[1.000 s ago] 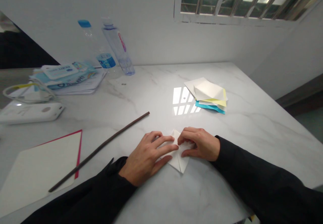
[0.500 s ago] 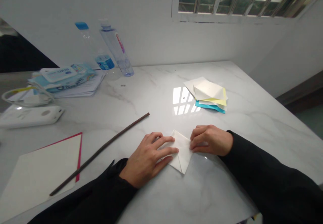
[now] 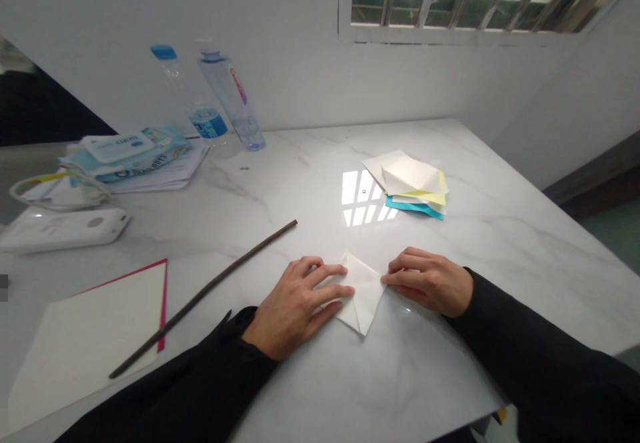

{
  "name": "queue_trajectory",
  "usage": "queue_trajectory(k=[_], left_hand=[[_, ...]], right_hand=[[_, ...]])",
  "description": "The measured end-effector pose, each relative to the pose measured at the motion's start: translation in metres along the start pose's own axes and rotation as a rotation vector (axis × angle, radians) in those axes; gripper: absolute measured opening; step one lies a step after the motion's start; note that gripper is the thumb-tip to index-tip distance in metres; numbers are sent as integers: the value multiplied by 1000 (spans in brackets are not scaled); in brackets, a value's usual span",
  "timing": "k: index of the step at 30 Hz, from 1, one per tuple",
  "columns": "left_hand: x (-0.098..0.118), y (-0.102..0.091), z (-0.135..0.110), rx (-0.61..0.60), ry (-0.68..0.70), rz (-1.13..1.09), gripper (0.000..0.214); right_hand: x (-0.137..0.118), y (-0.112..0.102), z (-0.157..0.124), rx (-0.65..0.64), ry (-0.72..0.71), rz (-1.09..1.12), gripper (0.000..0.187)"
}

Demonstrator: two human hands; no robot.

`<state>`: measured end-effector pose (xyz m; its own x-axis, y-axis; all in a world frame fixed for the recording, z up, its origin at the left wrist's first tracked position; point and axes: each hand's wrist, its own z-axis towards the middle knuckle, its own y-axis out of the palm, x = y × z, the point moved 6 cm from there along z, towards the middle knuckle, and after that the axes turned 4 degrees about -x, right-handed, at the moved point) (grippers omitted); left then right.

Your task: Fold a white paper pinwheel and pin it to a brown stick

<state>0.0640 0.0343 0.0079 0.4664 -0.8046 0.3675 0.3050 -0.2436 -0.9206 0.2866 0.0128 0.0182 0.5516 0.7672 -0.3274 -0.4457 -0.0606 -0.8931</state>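
A folded white paper (image 3: 363,293) lies flat on the marble table (image 3: 505,276), its lower point toward me and a crease running down it. My left hand (image 3: 297,306) rests on its left part, fingers spread and pressing down. My right hand (image 3: 425,282) lies to the right, with its fingertips at the paper's right corner. Black sleeves cover both forearms. Part of the paper is hidden under my left fingers.
Behind the hands lies a stack of white, yellow and blue paper (image 3: 413,190). To the left are a dark thin rod (image 3: 210,288), a red-edged board (image 3: 85,343), a white power bank (image 3: 63,228), a wipes packet (image 3: 127,153) and a plastic bottle (image 3: 231,93).
My right hand has slid rightward along the paper, out to its right corner. The paper's top part now shows more. My left hand has barely moved.
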Motion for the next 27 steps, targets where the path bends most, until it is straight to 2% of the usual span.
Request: queue_trajectory(k=[5, 11, 17, 23, 27], left_hand=[[1, 0, 0, 10, 8, 7, 25], [1, 0, -1, 15, 5, 12, 25], [1, -1, 1, 18, 16, 16, 24], [1, -1, 1, 16, 11, 20, 24], [2, -1, 0, 7, 15, 23, 25]], right_hand=[[-7, -1, -2, 40, -54, -84, 18], [-1, 1, -7, 131, 14, 49, 14], [-10, 2, -7, 110, -75, -118, 16], [-12, 4, -6, 112, -47, -160, 17], [-18, 4, -3, 128, -38, -199, 30]])
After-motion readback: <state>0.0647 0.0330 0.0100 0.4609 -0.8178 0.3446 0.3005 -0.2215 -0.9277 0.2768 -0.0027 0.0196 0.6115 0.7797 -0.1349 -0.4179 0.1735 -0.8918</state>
